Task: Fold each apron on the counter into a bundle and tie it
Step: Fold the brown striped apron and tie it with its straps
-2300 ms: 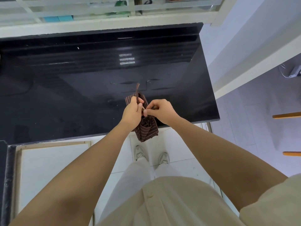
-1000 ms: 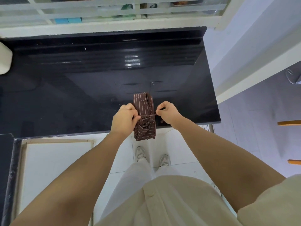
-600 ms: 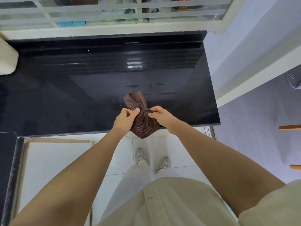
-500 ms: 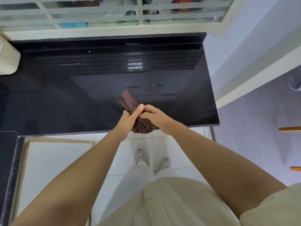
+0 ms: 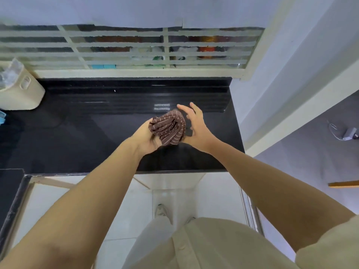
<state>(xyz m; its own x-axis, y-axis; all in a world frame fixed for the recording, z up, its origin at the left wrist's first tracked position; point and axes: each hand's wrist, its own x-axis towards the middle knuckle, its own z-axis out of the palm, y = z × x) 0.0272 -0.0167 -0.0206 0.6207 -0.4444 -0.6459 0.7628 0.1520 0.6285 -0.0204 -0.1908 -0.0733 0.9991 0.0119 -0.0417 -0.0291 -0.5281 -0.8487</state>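
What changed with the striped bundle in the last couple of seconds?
The striped apron bundle moved forward from the near edge, out over the black counter. The right hand let go and opened beside it. The left hand still holds it.

Far left: cream plastic container (image 5: 19,92) holding crumpled clear plastic. Rear: cream barred window grille (image 5: 124,44); behind it, blurred jars, an orange-red tin (image 5: 206,49) and a turquoise box (image 5: 103,66). Right: white wall (image 5: 291,74); beyond it, grey floor (image 5: 310,156) bearing a white charger with its cable (image 5: 349,133). Near: white floor tiles (image 5: 139,206), white cabinet panel (image 5: 48,202).
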